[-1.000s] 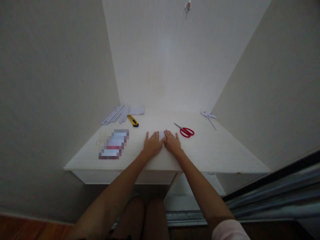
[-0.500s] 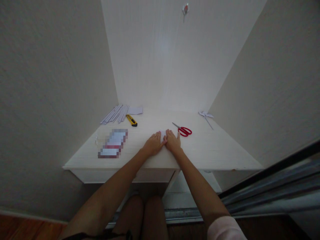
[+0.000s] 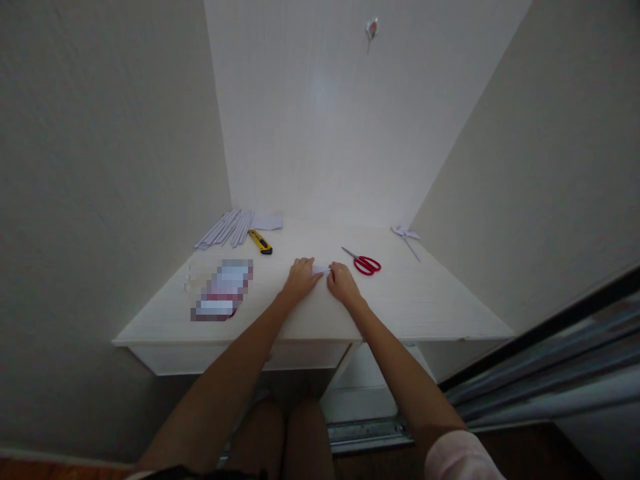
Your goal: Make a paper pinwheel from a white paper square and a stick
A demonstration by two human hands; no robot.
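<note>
White paper piece (image 3: pixel 320 270), apparently pinched between 2 curled hands, left hand (image 3: pixel 300 279) and right hand (image 3: pixel 341 283); uneven pressure could skew its crease.

Two bare forearms, no watch-like band or ring discernible. Left hand (image 3: pixel 300 279) and right hand (image 3: pixel 341 284) both uncovered. Pale pink sleeve (image 3: pixel 457 457) bunched near the right elbow. Dark garment edge (image 3: pixel 200 473) at the lower frame; bare knees (image 3: pixel 285 433) below.
</note>
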